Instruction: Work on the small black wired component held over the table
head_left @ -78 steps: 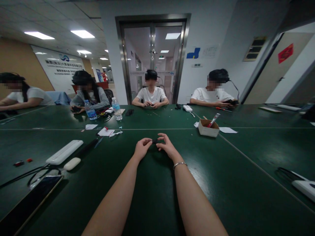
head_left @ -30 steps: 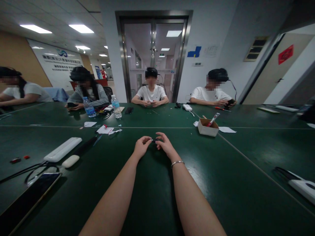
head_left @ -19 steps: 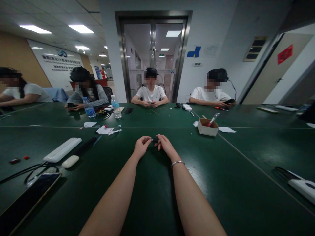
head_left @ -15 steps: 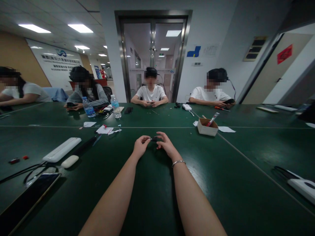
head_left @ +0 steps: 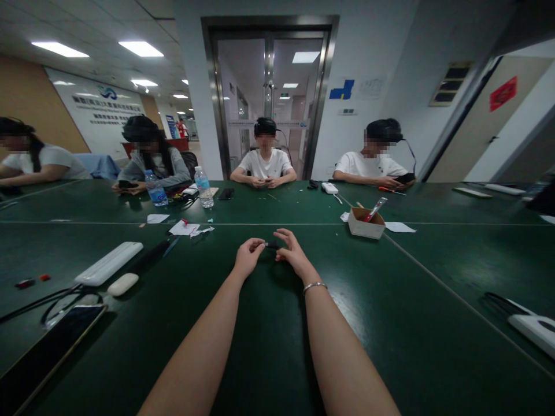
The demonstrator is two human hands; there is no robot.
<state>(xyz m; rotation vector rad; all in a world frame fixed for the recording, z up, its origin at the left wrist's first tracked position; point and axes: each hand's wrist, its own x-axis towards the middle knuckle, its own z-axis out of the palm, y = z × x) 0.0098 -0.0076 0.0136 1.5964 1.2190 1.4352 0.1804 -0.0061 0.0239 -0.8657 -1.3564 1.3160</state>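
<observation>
My left hand [head_left: 248, 257] pinches the silver metal end of a small black stick-shaped piece [head_left: 272, 245], which looks like a USB drive though it is too small to be sure. Facing it, my right hand [head_left: 295, 254] has its fingers spread around the black end. Thumb and forefinger stand apart there; whether the thumb touches the piece I cannot tell. Both hands are over the middle of the green table [head_left: 277, 323], and a silver bracelet [head_left: 315, 286] circles my right wrist.
On the left lie a white power bank [head_left: 109, 264], a white oval case [head_left: 124, 285], a phone [head_left: 47, 352] and black cables. Paper scraps [head_left: 184, 229] and bottles [head_left: 203, 188] are farther back. A small box [head_left: 366, 229] stands right. Several people sit opposite.
My right fingers have lifted and spread slightly, showing more of the black piece. The left hand keeps its pinch in the same place.
</observation>
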